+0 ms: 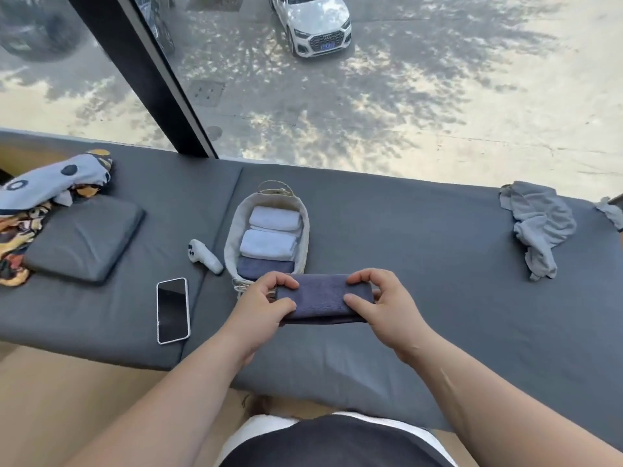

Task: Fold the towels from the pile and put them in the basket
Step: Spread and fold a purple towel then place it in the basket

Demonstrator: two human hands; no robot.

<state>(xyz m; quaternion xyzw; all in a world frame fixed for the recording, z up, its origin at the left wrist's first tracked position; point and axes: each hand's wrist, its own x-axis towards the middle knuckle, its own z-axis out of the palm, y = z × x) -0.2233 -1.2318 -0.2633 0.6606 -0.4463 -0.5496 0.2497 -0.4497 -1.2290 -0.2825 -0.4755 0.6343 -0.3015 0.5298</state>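
Navy towel (pixel 320 296) runs crosswise (long axis left-right).

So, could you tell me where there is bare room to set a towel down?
The grey mat is bare between the oval fabric basket and the crumpled grey towels. Left of the basket is crowded: white controller, black phone.

Folded towel (pixel 322 294): dark ribbed terry cloth; basket (pixel 232 230): coarse woven fabric; mat (pixel 421 251): matt grey cloth; phone (pixel 172 310): glossy glass.
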